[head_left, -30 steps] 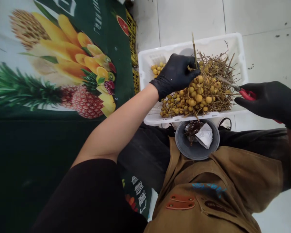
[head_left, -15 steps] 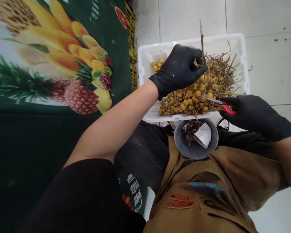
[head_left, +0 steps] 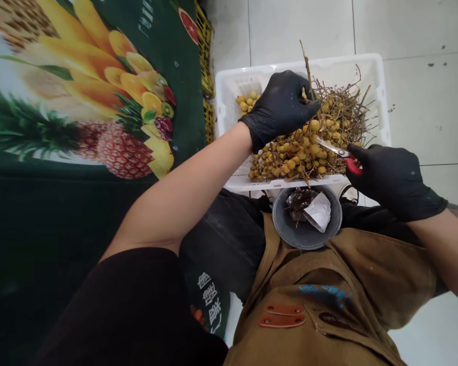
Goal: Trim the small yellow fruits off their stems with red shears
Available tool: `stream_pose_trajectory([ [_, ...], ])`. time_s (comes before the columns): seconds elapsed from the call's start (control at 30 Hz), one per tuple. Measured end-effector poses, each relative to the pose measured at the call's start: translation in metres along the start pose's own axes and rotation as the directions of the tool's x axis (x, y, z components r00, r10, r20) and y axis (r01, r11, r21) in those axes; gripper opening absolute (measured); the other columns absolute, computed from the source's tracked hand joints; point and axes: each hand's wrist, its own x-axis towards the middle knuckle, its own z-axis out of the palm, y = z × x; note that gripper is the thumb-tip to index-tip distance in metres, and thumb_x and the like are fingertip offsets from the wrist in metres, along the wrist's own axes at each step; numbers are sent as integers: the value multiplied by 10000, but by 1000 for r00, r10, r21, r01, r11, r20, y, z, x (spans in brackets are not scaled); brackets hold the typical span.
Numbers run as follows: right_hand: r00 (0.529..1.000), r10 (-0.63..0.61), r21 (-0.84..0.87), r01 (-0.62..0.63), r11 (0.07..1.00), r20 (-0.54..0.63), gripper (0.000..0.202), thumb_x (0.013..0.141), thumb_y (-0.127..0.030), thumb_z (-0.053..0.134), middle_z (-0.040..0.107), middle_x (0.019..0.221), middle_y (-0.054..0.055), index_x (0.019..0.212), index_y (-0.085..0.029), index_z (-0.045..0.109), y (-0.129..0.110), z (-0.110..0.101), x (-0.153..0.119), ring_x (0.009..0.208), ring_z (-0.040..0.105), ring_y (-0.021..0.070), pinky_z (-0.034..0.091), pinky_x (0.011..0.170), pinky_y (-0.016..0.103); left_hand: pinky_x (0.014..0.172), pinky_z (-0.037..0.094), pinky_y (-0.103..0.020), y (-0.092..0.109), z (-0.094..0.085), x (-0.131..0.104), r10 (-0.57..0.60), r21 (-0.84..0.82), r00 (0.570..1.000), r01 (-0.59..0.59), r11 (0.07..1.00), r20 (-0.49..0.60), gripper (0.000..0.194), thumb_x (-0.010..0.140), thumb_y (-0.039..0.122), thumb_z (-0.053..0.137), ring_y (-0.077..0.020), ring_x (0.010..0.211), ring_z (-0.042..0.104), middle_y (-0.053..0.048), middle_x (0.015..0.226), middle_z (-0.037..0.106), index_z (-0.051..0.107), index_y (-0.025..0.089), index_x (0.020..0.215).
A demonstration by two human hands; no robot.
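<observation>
Fruit cluster: one bunch of small yellow fruits on dry brown twigs, lying in one white plastic crate on the tiled floor.

Left hand: black glove, closed around the main stem at the top of the cluster. The stem end projects from the fist toward 12 o'clock. The fruit mass hangs from the hand toward 5 o'clock.

Right hand: black glove, closed on the red handles of one pair of scissors. The blades point toward 10 o'clock and reach into the cluster's lower right part. The cluster lies at 10 o'clock from this hand.

Count: two gloved hands, one pair of scissors, one crate, one cluster. The fruits are too many to count. A few loose fruits lie in the crate at 9 o'clock from the left hand.

One grey bowl sits just below the crate's near rim, at 6 o'clock from the cluster. It holds dark scraps and one white piece of paper.

One fruit-printed banner lies at 9 o'clock from the crate.
</observation>
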Motion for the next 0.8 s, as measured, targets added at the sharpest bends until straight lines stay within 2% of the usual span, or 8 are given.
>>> stream_pose_trajectory([
  [0.13,1000,-19,-10,19,1000,1,510,1098,-393,471,861,1088,207,1396,-221,847,-6,5,5,863,772,338,333,671,369,911,683,-502,2,3,0,-22,47,995,26,999,-96,301,957,547,662,-350,1092,835,-43,788,838,874,351,1040],
  [0.33,999,-31,-10,32,999,44,384,1057,-311,525,849,1034,236,1117,-164,876,-16,3,5,885,779,348,321,672,372,902,686,-466,6,1,-1,-72,37,994,75,997,-82,245,945,463,698,-329,1017,833,-70,771,822,818,292,816],
  [0.47,1000,1,20,0,1000,-31,443,1097,-339,463,833,1106,222,1285,-192,836,-15,6,-1,870,747,324,302,686,370,773,666,-384,0,0,0,-122,-88,990,115,989,-75,252,933,376,723,-238,778,785,-44,697,794,760,249,718],
  [0.6,992,25,33,-21,999,-120,509,1126,-400,456,777,1164,268,1448,-168,774,-12,8,-4,901,706,338,322,740,383,598,550,-304,1,0,1,-186,-179,981,174,968,-53,314,958,268,740,-147,569,678,-25,609,723,713,202,652],
  [0.67,991,30,27,-26,999,-127,517,1134,-397,465,758,1184,273,1501,-167,747,-10,5,-5,923,692,348,328,757,391,607,550,-315,4,-1,2,-199,-186,977,183,965,-70,315,965,205,746,-144,562,666,-22,602,701,710,196,652],
  [0.8,989,57,28,-54,998,-134,521,1133,-396,517,742,1183,261,1569,-193,719,-8,0,-7,905,676,353,344,755,400,758,622,-371,11,-5,0,-205,-154,977,195,969,-55,291,957,144,764,-175,631,693,-21,615,689,713,189,674],
])
